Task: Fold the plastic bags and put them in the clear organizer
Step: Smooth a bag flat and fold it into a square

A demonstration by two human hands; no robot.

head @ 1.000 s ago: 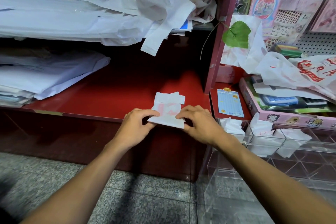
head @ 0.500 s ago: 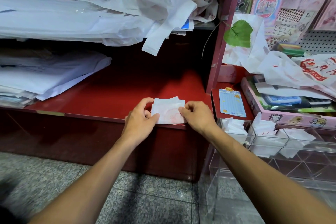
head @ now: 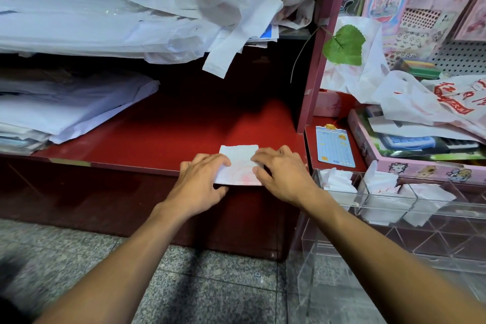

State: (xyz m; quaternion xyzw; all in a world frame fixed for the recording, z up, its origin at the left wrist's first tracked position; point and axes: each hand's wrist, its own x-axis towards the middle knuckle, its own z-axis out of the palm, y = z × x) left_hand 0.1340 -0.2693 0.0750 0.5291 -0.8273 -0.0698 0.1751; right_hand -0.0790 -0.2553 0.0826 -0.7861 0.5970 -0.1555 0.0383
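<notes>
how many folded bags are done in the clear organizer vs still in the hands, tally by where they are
In the clear organizer: 3 folded bags
Under the left hand and right hand, on the red shelf: 1 folded bag
Total: 4

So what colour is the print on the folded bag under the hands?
Pale pink-red on white folded bag, head view.

Both bare forearms reach forward toward 12 o'clock. The left hand (head: 200, 178) and right hand (head: 282, 173) lie palm-down close together, fingers bent, pressing on a folded bag (head: 239, 166).
</notes>
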